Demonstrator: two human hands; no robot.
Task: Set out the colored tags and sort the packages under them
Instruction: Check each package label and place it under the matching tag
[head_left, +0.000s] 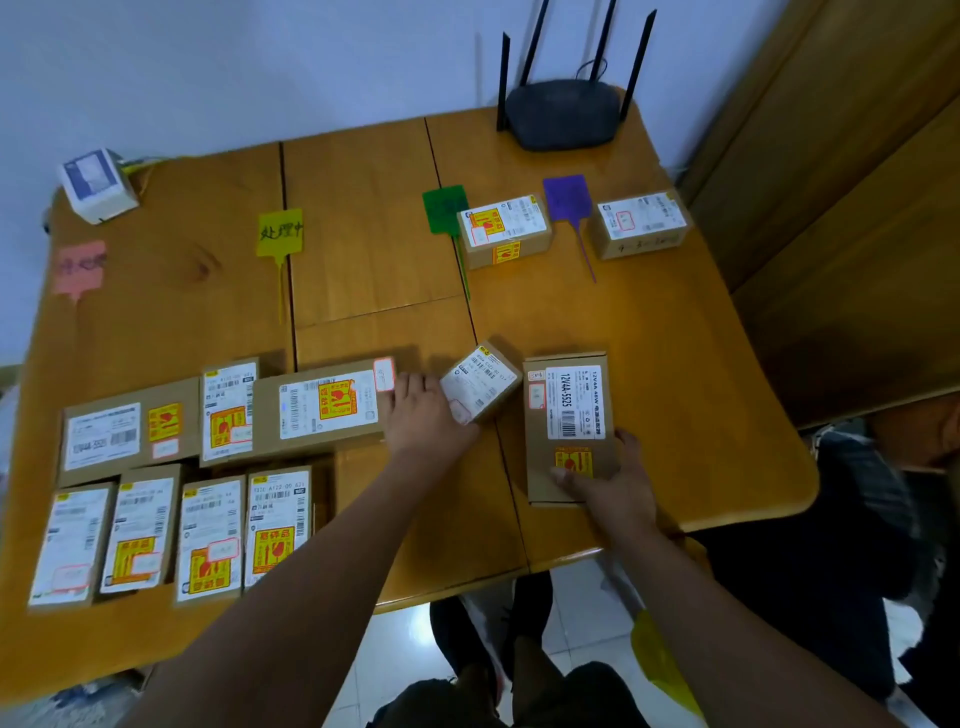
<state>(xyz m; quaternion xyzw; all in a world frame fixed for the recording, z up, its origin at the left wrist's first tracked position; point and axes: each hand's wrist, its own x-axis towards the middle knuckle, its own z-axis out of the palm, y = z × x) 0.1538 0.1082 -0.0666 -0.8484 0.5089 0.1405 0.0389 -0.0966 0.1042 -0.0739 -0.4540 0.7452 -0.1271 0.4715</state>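
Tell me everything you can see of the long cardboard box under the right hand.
The long cardboard box is brown and closed. It lies flat near the front right edge of the table, its long side pointing away from the person. On top are a white label reading 12V4A-5525 with a barcode, a yellow-red sticker near the close end, and a small red-bordered sticker. The right hand grips the close end, thumb on the yellow-red sticker. A smaller box in the left hand is beside it.
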